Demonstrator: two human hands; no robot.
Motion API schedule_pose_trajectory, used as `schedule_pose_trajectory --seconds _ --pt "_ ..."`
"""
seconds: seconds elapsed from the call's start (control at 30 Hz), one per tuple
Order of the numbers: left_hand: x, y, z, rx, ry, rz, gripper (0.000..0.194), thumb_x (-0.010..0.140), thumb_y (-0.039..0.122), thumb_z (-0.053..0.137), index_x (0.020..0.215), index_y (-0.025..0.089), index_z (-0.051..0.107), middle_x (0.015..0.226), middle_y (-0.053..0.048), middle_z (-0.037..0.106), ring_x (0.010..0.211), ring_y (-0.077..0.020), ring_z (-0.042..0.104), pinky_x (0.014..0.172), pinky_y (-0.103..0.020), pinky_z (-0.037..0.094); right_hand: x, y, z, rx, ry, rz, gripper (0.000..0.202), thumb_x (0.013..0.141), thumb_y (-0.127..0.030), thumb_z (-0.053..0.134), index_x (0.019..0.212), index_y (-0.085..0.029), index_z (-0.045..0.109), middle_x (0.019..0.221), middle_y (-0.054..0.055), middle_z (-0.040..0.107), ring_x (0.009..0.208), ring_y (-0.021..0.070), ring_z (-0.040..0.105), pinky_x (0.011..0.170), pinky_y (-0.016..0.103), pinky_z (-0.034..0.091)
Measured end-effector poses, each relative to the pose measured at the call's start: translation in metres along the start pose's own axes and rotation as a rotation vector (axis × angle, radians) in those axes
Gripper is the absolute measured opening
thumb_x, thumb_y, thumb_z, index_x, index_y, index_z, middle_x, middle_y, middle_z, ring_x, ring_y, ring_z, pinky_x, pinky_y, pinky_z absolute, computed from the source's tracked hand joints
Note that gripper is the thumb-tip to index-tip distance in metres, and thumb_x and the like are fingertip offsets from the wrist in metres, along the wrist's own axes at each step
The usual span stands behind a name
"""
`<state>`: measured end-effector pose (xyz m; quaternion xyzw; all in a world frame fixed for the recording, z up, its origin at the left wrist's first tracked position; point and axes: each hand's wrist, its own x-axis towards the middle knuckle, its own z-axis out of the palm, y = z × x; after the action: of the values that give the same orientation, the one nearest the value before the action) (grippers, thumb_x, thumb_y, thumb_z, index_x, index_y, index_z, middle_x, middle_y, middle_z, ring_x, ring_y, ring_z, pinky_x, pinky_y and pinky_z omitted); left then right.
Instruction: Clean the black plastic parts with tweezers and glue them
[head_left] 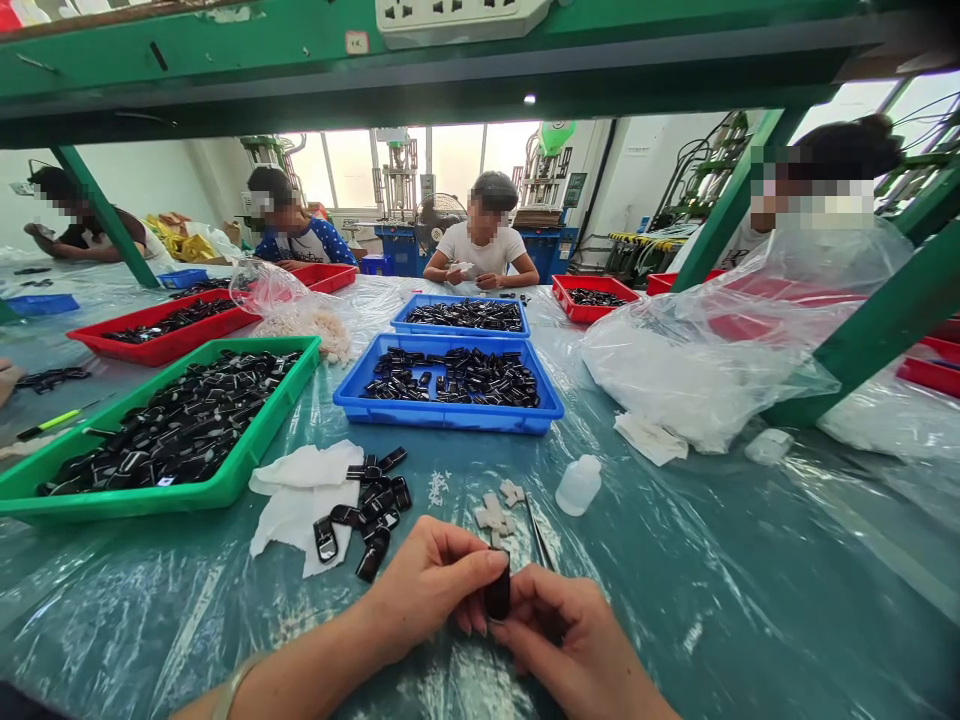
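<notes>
both hands, left [442, 580] and right [559, 635], pinch a black piece [497, 585] in a narrow grip above the counter's [720, 600] near edge, just beside the tweezers [537, 535].

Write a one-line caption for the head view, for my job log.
Left hand and right hand hold one black part over the table, near loose pieces and a blue tray.

My left hand [442, 580] reaches in from the lower left, thumb and fingers pinched together, a band round its wrist. My right hand [566, 635] comes from the lower right, fingers bent inward, its fingertips close beside my left ones.
</notes>
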<state>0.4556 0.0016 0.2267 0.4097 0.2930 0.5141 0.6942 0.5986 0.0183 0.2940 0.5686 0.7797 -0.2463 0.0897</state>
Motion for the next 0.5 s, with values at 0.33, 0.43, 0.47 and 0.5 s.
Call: schedule_pose_trajectory --seconds 0.33,0.43,0.47,0.5 --pt "-0.0011 -0.0009 -0.0006 -0.063 -0.001 -0.019 0.055 0.059 0.057 0.055 0.067 0.003 0.053 0.054 -0.004 0.054 0.045 -0.0034 0.050 0.044 -0.010 0.037 -0.0022 -0.0022 0.0009 0.005 -0.011 -0.014 0.057 0.070 -0.058 0.037 0.092 -0.007 0.052 0.080 -0.001 0.051 0.057 -0.0177 0.034 0.053 -0.010 0.025" --pt "-0.0017 0.0009 -0.0002 -0.086 0.000 -0.032 0.054 0.058 0.056 0.056 0.068 0.003 0.054 0.056 -0.003 0.054 0.047 -0.0051 0.053 0.044 -0.010 0.038 -0.0038 -0.0019 -0.0034 -0.066 0.103 -0.033 0.051 0.074 -0.051 0.032 0.092 -0.008 0.052 0.076 -0.002 0.050 0.057 -0.0188 0.032 0.053 -0.011 0.022" --pt "-0.0019 0.0017 0.0000 -0.094 0.004 -0.036 0.053 0.058 0.056 0.057 0.068 0.003 0.054 0.057 -0.003 0.054 0.048 -0.0057 0.054 0.044 -0.010 0.039 -0.0040 -0.0012 -0.0056 -0.090 0.164 -0.030 0.051 0.075 -0.051 0.030 0.093 -0.009 0.052 0.075 -0.002 0.050 0.057 -0.0193 0.031 0.054 -0.012 0.021" --pt "-0.0021 0.0026 0.0001 -0.102 0.011 -0.040 0.053 0.058 0.055 0.057 0.069 0.004 0.054 0.059 -0.003 0.055 0.049 -0.0062 0.055 0.044 -0.009 0.039 -0.0041 -0.0003 -0.0082 -0.116 0.227 -0.020 0.052 0.076 -0.052 0.028 0.096 -0.011 0.052 0.076 -0.002 0.049 0.058 -0.0198 0.031 0.054 -0.012 0.020"
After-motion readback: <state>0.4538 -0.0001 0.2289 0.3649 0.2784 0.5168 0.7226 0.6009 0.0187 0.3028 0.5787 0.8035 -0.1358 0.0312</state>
